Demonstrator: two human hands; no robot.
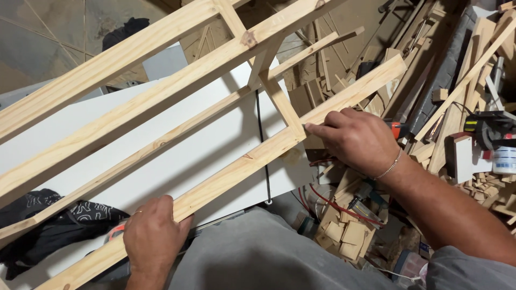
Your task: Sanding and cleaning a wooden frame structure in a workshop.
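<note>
A pale wooden frame (161,107) of long rails and short cross pieces lies tilted across a white board (188,156). My left hand (153,231) grips the nearest rail (236,172) at the lower left, fingers curled over its top edge. My right hand (357,139) rests on the same rail further right, the index finger pointing at the joint where a short cross piece (279,99) meets it. A thin bracelet sits on that wrist.
A heap of wood offcuts and slats (457,80) fills the right side, with small blocks (344,236) lower down and red cables (322,198). A power tool (492,129) lies at the far right. A dark patterned cloth (48,225) lies at the left. Grey trousers (258,258) are below.
</note>
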